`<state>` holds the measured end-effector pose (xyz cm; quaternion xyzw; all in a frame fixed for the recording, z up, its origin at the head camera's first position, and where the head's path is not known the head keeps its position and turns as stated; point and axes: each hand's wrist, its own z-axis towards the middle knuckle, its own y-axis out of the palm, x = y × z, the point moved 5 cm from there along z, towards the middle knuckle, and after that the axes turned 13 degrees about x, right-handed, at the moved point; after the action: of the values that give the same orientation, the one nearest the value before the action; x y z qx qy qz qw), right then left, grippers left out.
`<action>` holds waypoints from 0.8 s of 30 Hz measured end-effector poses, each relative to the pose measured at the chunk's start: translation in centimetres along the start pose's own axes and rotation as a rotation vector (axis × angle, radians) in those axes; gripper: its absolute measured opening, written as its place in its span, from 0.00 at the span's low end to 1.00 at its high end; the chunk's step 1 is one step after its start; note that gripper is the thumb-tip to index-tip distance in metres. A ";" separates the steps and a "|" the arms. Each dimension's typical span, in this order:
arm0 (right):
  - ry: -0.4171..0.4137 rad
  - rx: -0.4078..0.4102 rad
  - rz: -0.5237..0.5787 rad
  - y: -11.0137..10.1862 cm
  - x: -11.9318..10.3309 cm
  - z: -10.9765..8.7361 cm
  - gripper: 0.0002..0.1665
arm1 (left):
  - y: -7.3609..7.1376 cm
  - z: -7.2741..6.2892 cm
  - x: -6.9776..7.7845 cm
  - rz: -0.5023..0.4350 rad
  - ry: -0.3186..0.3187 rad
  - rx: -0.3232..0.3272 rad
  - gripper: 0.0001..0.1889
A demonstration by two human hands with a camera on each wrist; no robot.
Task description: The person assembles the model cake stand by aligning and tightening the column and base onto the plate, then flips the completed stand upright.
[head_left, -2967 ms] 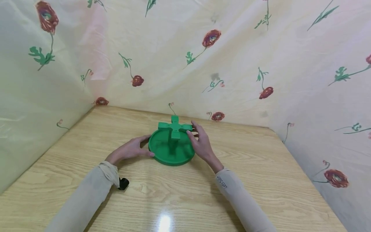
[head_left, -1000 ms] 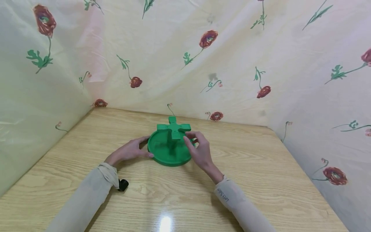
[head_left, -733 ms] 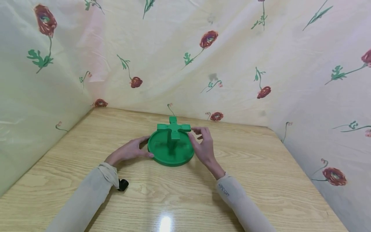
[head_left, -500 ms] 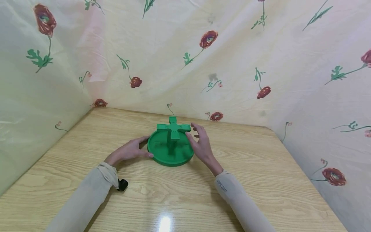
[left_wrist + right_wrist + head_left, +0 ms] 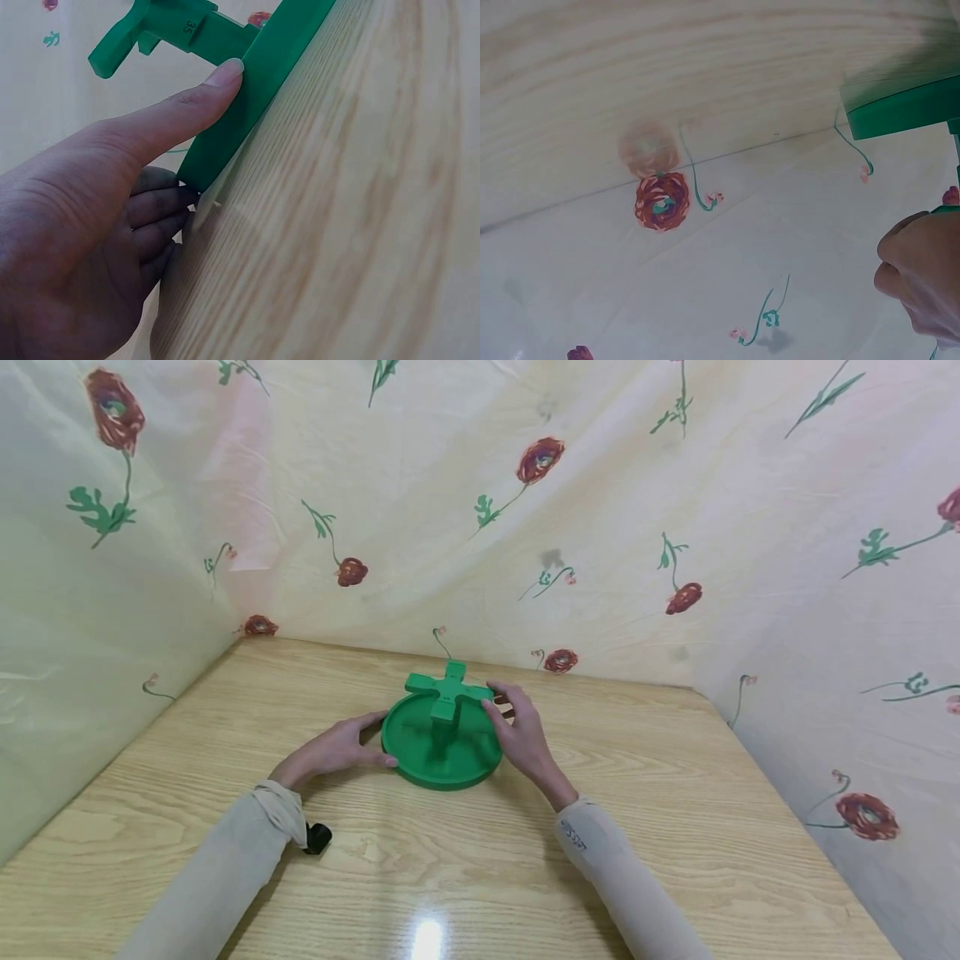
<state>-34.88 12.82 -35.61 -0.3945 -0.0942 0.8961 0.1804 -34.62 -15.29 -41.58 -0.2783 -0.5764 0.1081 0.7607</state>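
A round green dish [image 5: 420, 768] with a raised rim lies on the wooden table, and from its middle rises a post that bears a green four-armed cross [image 5: 447, 687]. My left hand [image 5: 337, 747] holds the dish's left side. In the left wrist view the thumb [image 5: 187, 112] presses the rim, and the other fingers sit curled at its far side. My right hand [image 5: 521, 735] pinches the end of the cross's right arm between thumb and fingers. The right wrist view catches only the curled back of this hand [image 5: 922, 262] below the dish's edge [image 5: 900, 112].
A small black object [image 5: 318, 838] is at the left sleeve's cuff [image 5: 281, 802]. Wood-grained table [image 5: 637, 760] surrounds the dish. Flower-printed sheeting [image 5: 450, 527] walls in the back and both sides.
The cross has turned a little clockwise as seen from above, its front arm shifting left and its back arm right. My right hand shifted away and back at its right arm. My left hand kept still.
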 end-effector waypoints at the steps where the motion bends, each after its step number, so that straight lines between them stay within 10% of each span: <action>1: 0.000 0.003 0.002 0.0 0.0 0.0 0.20 | 0.0 0.0 0.0 0.000 0.002 -0.001 0.51; 24: -0.030 0.027 0.074 -0.2 -0.8 -1.5 0.18 | -0.1 -0.2 0.1 0.006 -0.007 0.001 0.52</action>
<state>-33.23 12.69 -36.04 -0.3819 -0.0702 0.9091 0.1508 -34.46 -15.36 -41.50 -0.2795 -0.5780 0.1115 0.7585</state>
